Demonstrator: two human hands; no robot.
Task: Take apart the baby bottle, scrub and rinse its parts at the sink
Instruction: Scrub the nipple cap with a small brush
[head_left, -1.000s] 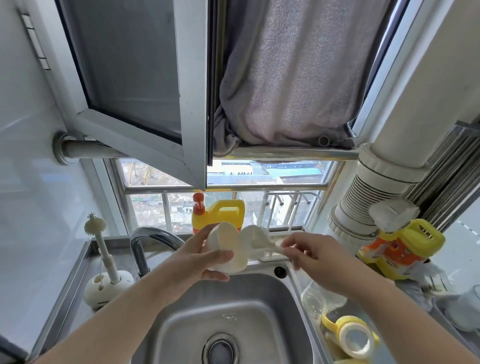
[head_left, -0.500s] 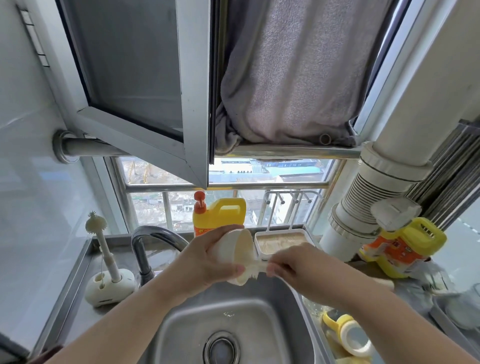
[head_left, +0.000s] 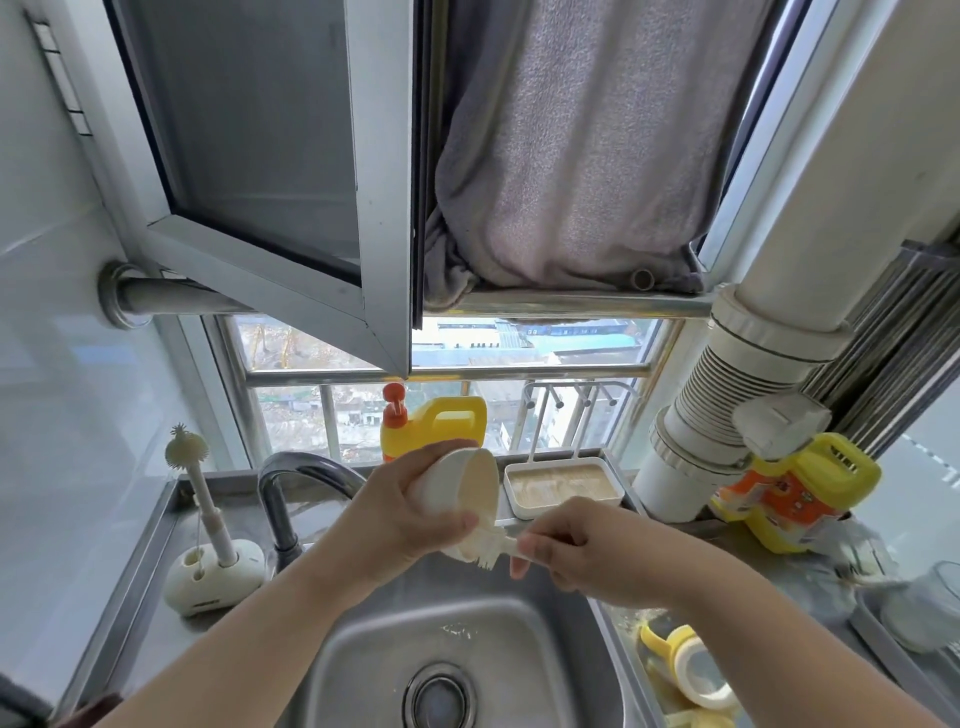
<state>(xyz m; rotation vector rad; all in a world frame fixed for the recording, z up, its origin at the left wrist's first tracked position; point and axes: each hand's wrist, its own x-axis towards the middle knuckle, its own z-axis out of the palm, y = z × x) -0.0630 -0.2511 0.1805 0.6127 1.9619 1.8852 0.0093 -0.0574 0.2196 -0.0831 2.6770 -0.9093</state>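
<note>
My left hand (head_left: 395, 514) grips a cream-white bottle cap (head_left: 462, 483) above the steel sink (head_left: 545, 639), with its open side turned to the right. My right hand (head_left: 576, 551) holds the handle of a white brush (head_left: 485, 548). The bristles press against the cap's lower rim. A yellow bottle collar with handles (head_left: 685, 660) lies on the counter to the right of the basin, below my right forearm.
The tap (head_left: 291, 478) curves up behind the sink at the left. A second brush in a white stand (head_left: 208, 561) is on the left counter. A yellow detergent jug (head_left: 441, 423) and a white tray (head_left: 561, 488) sit on the sill. Another jug (head_left: 800, 493) and a vent pipe (head_left: 727, 415) stand at right.
My right hand has drawn the brush down and left, from beside the cap's opening to its lower rim. The left hand has tilted the cap and kept it over the sink.
</note>
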